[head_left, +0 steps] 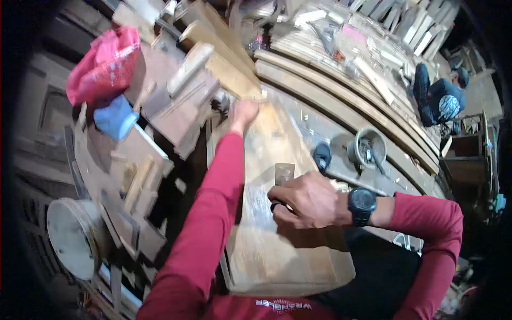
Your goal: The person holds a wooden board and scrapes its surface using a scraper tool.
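Note:
A long, pale wooden board [288, 256] stretches away from my body, with a shiny patch across its middle. At its far left edge my left hand [244, 113] is closed, the fingers curled against the wood and mostly hidden. Above the board's middle, my right hand [312, 201] is bent in at the wrist with its fingers curled. A dark band shows at its fingers; what they grip is hidden. Just beyond the knuckles is a small brownish rectangular piece [284, 173]; I cannot tell whether the hand touches it. A black watch [362, 206] is on that wrist.
To the right stand a bucket [368, 148] with tools inside and a dark sandal [321, 156]. Long planks [341, 109] lie beyond them. Wood scraps, a pink cloth bag [106, 66], a blue cloth [116, 118] and a white bucket [72, 238] fill the left. Another person [440, 98] crouches far right.

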A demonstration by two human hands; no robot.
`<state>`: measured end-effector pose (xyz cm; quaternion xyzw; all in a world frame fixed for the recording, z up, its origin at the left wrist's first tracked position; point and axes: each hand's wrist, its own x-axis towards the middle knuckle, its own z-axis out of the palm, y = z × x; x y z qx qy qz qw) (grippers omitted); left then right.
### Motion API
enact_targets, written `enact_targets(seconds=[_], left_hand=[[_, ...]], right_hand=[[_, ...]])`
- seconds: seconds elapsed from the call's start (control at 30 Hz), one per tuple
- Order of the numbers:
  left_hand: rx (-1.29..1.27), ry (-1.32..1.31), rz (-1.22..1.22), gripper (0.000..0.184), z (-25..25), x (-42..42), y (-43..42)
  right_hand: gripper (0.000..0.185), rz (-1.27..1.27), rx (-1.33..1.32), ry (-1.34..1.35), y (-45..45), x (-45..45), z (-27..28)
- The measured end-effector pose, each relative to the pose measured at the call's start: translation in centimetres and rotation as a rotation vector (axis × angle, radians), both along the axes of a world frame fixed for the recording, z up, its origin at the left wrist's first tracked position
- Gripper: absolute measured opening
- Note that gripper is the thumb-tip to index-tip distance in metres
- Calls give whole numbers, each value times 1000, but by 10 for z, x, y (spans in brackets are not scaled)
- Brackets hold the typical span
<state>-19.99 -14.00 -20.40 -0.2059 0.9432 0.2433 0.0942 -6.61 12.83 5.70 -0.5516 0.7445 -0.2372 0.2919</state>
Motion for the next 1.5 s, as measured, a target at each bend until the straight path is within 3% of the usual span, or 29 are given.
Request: enact_targets(seconds=[0.03,0.1,0.17,0.27,0.4,0.53,0.57,0.63,0.73,0.83,0.9,0.97,1.03,1.13,1.23,1.3,1.37,1.4,1.5], left_hand=[[10,-21,-84,49,-14,-7,-10],[24,-18,34,50,-6,-3,-3],[-13,5,47,49,-5,-7,-4],[-73,53,-18,47,-23,-19,-12],[-27,63,64,47,1,1,-1],[-4,-21,63,47,21,3,5],[-9,33,52,48,19,-3,3],[-6,99,45,50,-8,-2,-3],[9,-14,35,50,12,6,1],[-6,-52,18,52,33,8,6],[-23,-99,-91,53,50,7,10],[-59,-39,-21,52,-1,-7,-6],[-50,-72,-5,52,3,-5,-7],[-39,-88,-111,52,-26,-18,-23],[-27,-69,-56,53,-9,-14,-15],[-101,-53,-209,54,-53,-27,-38],[-62,-77,-57,54,-12,-15,-16],[-103,-70,-164,55,-17,-16,-20],[-100,-77,-134,54,-14,-16,-18]], right_hand=[[29,24,0,-22,-1,7,0],[31,38,-35,2,-2,4,5],[28,-12,111,3,0,-9,-27],[18,-64,-81,-11,1,-17,-51],[17,-32,-100,-47,-8,-1,9],[17,19,50,20,-1,-20,-47],[17,-36,-18,-20,2,-24,-54],[21,-65,-113,-29,0,-20,-26],[30,-28,-83,56,-3,2,16],[26,-14,109,-36,-1,-3,-16],[22,-29,-6,-3,2,-8,-46],[21,-56,-42,-31,-3,-1,-11],[22,17,-79,-40,-3,8,12],[24,3,-32,-68,1,10,0],[22,-64,-25,65,4,-4,-57],[23,82,-40,28,1,-3,-38],[29,103,-4,21,-1,11,1],[28,91,-24,-2,1,16,2],[24,25,88,6,3,7,-19]])
